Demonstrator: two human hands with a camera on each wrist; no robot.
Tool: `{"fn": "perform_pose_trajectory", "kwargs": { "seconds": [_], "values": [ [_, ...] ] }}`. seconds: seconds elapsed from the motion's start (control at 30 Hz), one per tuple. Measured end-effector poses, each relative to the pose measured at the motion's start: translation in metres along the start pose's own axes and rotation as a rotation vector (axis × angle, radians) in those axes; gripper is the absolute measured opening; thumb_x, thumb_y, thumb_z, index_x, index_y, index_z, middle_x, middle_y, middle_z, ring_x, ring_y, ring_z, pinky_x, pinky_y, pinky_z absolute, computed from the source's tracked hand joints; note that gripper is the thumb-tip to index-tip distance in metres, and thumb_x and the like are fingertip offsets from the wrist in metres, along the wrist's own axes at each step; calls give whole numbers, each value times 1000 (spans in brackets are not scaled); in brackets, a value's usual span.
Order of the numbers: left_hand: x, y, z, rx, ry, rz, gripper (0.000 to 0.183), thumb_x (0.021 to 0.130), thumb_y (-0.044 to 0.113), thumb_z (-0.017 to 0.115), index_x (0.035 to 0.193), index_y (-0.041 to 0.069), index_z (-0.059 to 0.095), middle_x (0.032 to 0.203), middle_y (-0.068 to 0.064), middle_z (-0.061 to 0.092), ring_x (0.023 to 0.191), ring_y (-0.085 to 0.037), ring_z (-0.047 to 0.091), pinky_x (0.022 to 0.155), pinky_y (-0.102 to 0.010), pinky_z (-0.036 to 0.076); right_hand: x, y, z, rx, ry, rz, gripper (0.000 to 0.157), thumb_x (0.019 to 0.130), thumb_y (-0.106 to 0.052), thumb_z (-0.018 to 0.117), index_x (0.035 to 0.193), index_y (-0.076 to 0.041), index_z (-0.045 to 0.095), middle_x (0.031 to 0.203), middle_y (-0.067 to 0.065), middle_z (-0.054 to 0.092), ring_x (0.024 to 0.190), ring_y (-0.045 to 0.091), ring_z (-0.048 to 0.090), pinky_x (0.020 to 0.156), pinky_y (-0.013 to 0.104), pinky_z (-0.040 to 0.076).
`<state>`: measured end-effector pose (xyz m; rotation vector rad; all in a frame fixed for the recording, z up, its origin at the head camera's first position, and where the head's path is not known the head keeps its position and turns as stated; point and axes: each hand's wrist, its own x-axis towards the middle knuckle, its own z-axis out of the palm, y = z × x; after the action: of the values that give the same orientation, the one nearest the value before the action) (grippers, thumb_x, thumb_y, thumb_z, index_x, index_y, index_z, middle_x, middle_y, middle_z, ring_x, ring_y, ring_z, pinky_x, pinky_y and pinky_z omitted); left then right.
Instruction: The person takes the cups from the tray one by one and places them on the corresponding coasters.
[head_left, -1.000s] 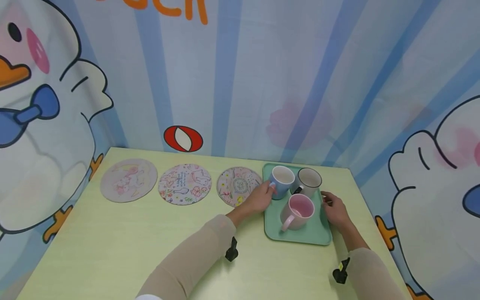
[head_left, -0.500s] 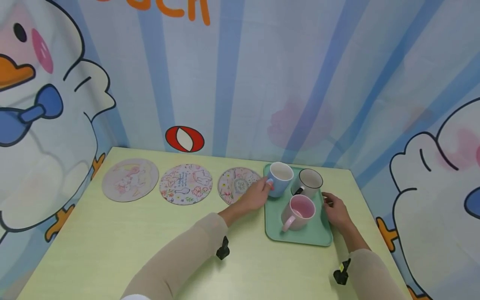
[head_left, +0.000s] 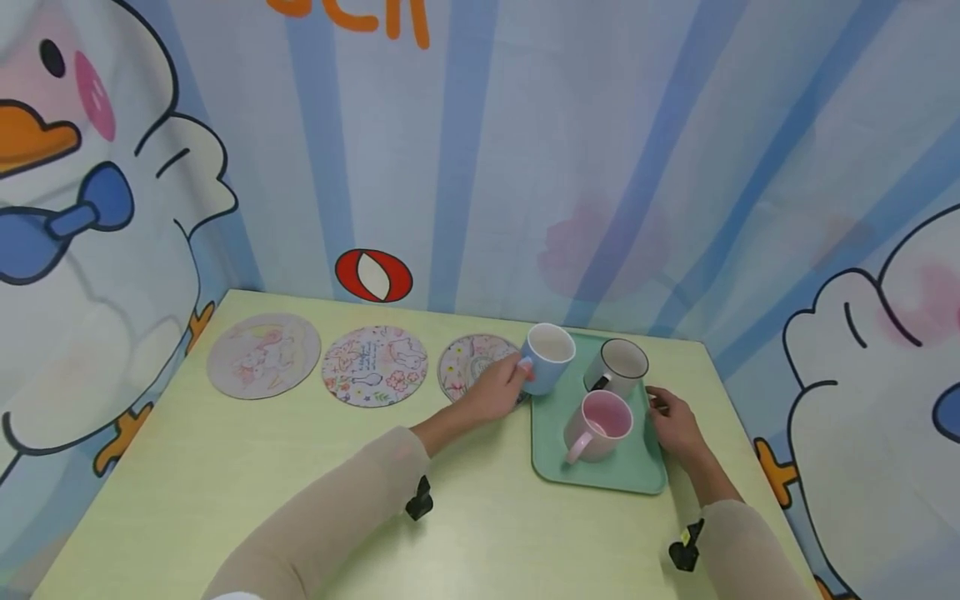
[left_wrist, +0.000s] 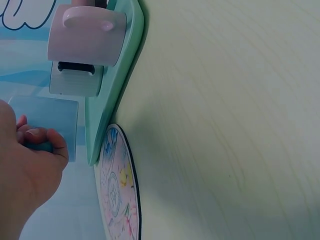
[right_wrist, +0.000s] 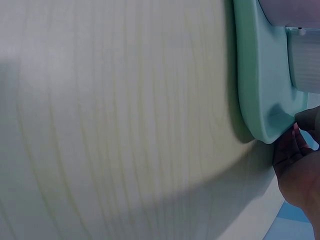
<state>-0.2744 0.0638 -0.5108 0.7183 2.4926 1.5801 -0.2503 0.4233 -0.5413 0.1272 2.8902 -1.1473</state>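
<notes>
My left hand (head_left: 495, 390) grips the handle of a light blue mug (head_left: 551, 358), held upright over the far left corner of the green tray (head_left: 600, 477). In the left wrist view the blue mug (left_wrist: 52, 115) stands apart from the tray's surface, my fingers curled round its handle. A white mug with a dark rim (head_left: 619, 365) and a pink mug (head_left: 597, 427) stand on the tray. My right hand (head_left: 675, 423) pinches the tray's right edge; in the right wrist view the thumb lies over the rim. The nearest round mat (head_left: 468, 358) is partly hidden behind my left hand.
Two more round patterned mats, one with flowers (head_left: 375, 367) and one pale (head_left: 262, 357), lie along the back of the pale yellow table (head_left: 300, 467). A striped cloth with cartoon ducks (head_left: 480, 167) hangs behind and at both sides.
My left hand has lifted the blue mug from the tray and carried it left, to the tray's left edge. The right hand has stayed at the tray's right edge.
</notes>
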Motion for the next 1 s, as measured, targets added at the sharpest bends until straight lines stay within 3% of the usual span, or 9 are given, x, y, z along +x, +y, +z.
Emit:
{"fn": "perform_pose_trajectory", "kwargs": {
  "seconds": [0.2,0.5,0.77,1.0],
  "values": [
    [-5,1,-9,8,-3,9,39,118,29,33,117,4,63,115,-13,69,110,-27,66,96,-43,54,2,3,-1,13,13,1,46,105,1,46,150,10,47,125,32,57,118,45,57,97,52,47],
    [-16,16,-27,-6,-6,0,37,118,29,35,113,5,62,112,-13,67,110,-28,65,96,-46,53,3,6,0,12,10,15,46,106,-1,47,151,8,48,126,30,59,117,42,58,92,46,49],
    [-23,18,-45,-10,36,11,36,118,27,37,115,3,63,115,-15,68,110,-31,63,95,-49,52,2,5,1,18,24,-1,45,105,1,48,149,9,48,123,30,59,114,42,58,92,47,49],
    [-28,16,-54,6,55,12,34,117,27,37,114,5,63,119,-15,68,124,-33,62,104,-53,50,1,7,2,14,20,15,45,105,1,47,150,8,49,124,29,58,115,40,58,92,46,49]
  ]
}}
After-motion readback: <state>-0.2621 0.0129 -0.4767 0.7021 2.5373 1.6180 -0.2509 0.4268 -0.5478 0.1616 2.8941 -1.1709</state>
